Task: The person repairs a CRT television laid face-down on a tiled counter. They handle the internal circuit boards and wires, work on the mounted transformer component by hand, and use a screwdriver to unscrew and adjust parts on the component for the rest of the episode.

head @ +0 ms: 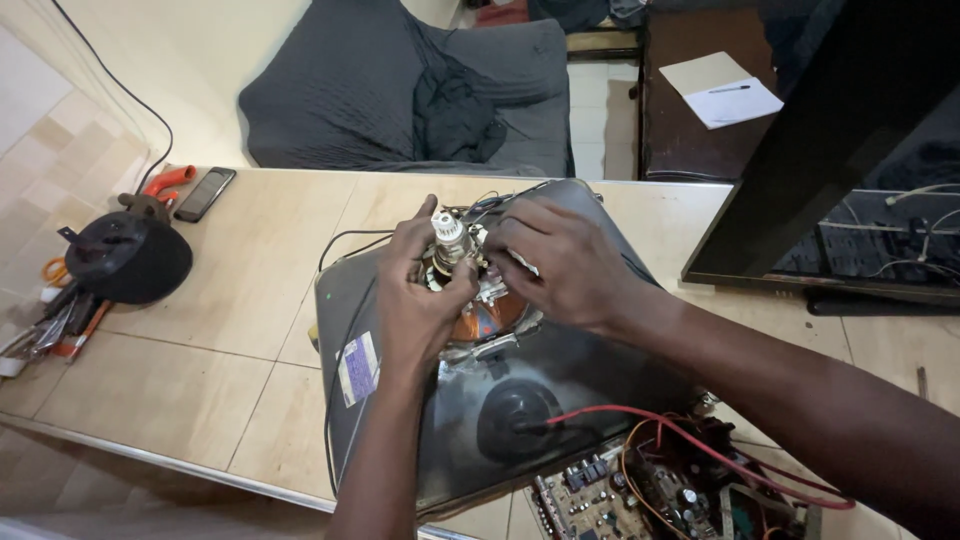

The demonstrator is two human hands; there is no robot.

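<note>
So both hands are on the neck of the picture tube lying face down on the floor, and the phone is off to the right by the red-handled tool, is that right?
Not quite. The phone lies to the left, not the right, beside the red-handled tool, as the head view shows. Both hands, left hand and right hand, are on the neck of the picture tube.

A phone lies on the tiled table, just right of an orange-handled tool. Behind the table: a grey armchair. Right of it, 2 papers.

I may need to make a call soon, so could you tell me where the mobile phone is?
The mobile phone lies at the far left of the tiled floor, beside the orange-handled tool and above the black round part.
</note>
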